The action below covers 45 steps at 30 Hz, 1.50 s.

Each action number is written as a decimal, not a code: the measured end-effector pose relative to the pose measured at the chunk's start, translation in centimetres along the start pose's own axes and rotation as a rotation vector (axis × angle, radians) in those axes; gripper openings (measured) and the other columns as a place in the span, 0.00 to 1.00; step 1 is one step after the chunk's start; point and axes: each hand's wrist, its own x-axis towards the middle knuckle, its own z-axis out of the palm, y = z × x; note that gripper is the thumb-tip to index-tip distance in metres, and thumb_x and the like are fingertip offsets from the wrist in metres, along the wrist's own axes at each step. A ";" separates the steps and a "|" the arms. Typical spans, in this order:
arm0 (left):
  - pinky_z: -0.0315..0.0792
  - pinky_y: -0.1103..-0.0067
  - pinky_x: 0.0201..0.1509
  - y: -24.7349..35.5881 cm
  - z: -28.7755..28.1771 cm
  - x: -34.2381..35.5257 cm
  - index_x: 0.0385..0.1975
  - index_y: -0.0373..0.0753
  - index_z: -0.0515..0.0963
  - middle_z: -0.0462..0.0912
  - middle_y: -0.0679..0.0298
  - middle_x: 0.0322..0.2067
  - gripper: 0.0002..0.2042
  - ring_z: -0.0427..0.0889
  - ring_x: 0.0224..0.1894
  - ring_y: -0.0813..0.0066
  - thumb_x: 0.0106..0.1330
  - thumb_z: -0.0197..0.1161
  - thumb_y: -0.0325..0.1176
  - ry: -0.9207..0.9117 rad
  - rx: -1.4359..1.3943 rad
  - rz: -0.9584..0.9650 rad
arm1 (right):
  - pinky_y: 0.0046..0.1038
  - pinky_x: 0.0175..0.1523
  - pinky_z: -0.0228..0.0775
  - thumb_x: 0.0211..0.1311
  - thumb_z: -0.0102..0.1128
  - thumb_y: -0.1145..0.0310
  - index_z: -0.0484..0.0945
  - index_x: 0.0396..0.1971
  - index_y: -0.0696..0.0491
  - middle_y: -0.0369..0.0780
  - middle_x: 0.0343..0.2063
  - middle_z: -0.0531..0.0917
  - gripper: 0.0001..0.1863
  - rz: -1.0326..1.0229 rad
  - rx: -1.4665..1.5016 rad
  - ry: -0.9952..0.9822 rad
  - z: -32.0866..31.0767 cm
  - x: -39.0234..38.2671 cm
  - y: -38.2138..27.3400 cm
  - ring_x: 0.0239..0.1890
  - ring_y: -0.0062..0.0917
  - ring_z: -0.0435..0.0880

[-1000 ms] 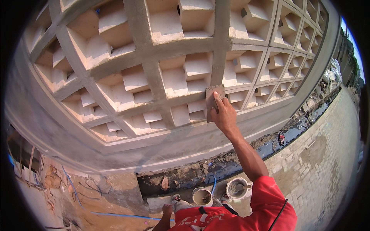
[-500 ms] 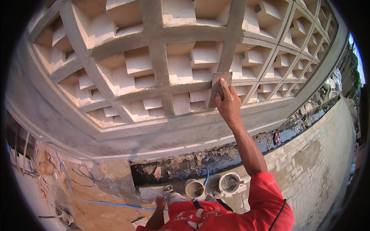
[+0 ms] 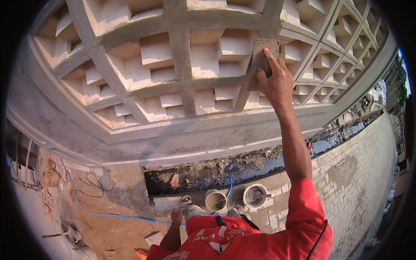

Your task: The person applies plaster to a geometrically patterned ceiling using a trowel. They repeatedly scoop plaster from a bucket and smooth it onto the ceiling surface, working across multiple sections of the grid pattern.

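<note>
My right hand is closed around the handle of a rectangular plastering trowel. The flat blade lies against an upright grey mortar strip between two recesses of the block lattice wall. My fingers hide most of the handle, and the index finger stretches along the top of the tool. Down beside my leg hangs my left hand, away from the wall; its fingers are too small and foreshortened to make out. Darker, damp-looking mortar covers the nearby strips.
Two buckets stand near my feet, a pale bucket and a white bucket holding grey mix and a tool. A ditch with dark water runs along the wall's foot. A blue hose crosses the ground; paving lies right.
My right hand and the trowel have moved up and slightly right along the upright strip. The view has tilted, so the wall and buckets sit higher in it. My left hand stays low.
</note>
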 end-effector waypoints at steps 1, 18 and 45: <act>0.72 0.68 0.41 0.0 0.0 0.3 0.31 0.33 0.77 0.80 0.48 0.32 0.13 0.80 0.36 0.56 0.49 0.57 0.34 0.003 -0.016 -0.021 | 0.34 0.36 0.70 0.45 0.57 0.69 0.70 0.54 0.47 0.44 0.28 0.74 0.29 0.057 0.058 -0.046 1.3 -1.3 -0.1 0.29 0.36 0.78; 0.69 0.72 0.27 -2.8 -1.5 -0.3 0.31 0.34 0.75 0.76 0.57 0.24 0.10 0.76 0.24 0.66 0.50 0.57 0.32 -0.040 -0.027 -0.028 | 0.32 0.33 0.71 0.44 0.57 0.71 0.71 0.52 0.49 0.41 0.27 0.74 0.28 0.005 0.099 -0.018 -1.0 -0.8 -0.3 0.27 0.32 0.77; 0.74 0.76 0.40 1.4 -4.5 -7.8 0.34 0.41 0.77 0.75 0.59 0.39 0.15 0.75 0.41 0.68 0.41 0.64 0.27 -0.136 0.243 0.131 | 0.35 0.45 0.74 0.59 0.48 0.65 0.74 0.42 0.56 0.41 0.38 0.79 0.14 1.277 2.593 -0.050 12.3 -24.5 8.7 0.41 0.33 0.79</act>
